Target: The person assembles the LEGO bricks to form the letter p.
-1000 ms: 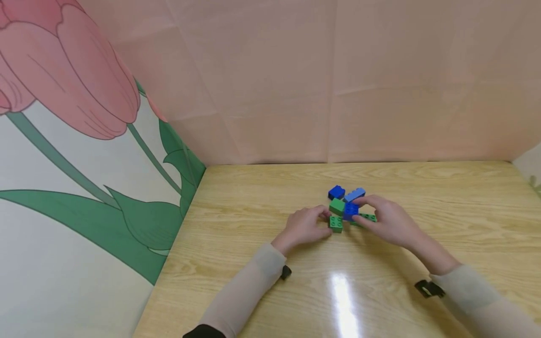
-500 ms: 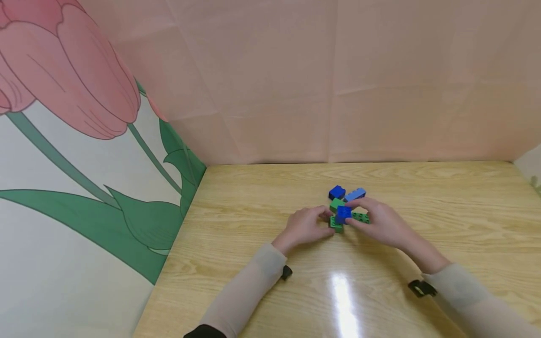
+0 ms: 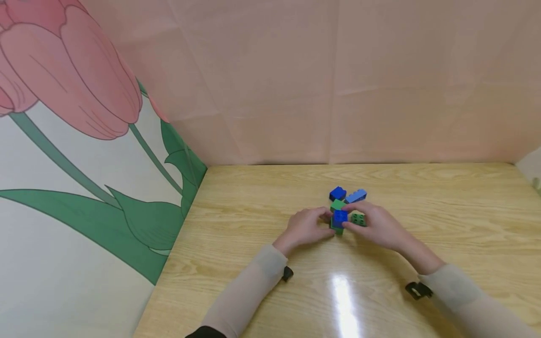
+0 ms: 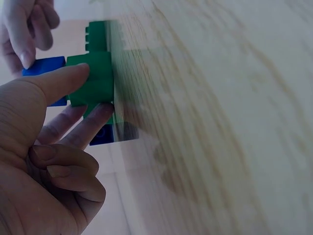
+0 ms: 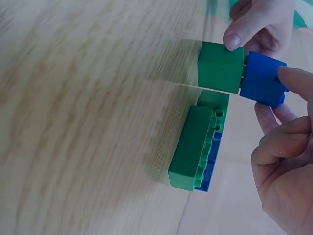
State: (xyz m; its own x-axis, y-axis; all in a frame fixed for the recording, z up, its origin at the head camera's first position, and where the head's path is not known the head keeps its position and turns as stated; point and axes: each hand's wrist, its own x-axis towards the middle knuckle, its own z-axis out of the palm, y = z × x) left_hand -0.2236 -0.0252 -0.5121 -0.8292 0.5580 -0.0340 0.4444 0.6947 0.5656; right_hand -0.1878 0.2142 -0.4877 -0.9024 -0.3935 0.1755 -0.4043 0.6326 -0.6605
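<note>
My left hand (image 3: pixel 306 226) pinches a green toy building brick (image 5: pixel 219 68) between thumb and fingers, keeping it on the table with its studs up. Directly over it, my right hand (image 3: pixel 382 227) grips a blue brick (image 5: pixel 262 78) by its sides. In the right wrist view the blue brick sits slightly tilted, and green studs still show in a thin gap below it. From the left wrist, the left thumb lies against the near face of the green brick (image 4: pixel 95 93), and the right fingers reach the blue brick (image 4: pixel 46 66) from beyond.
Behind the hands lie another green brick (image 3: pixel 337 204), a dark blue brick (image 3: pixel 337 193) and a lighter blue long brick (image 3: pixel 356 195). A studded green brick (image 3: pixel 358 219) lies beside the right fingertips. The wooden table (image 3: pixel 253 197) meets a pink backdrop (image 3: pixel 270 94) at its far edge.
My right hand has carried the blue brick leftward and toward me, from beside the green brick to on top of it. The left hand has stayed at the green brick.
</note>
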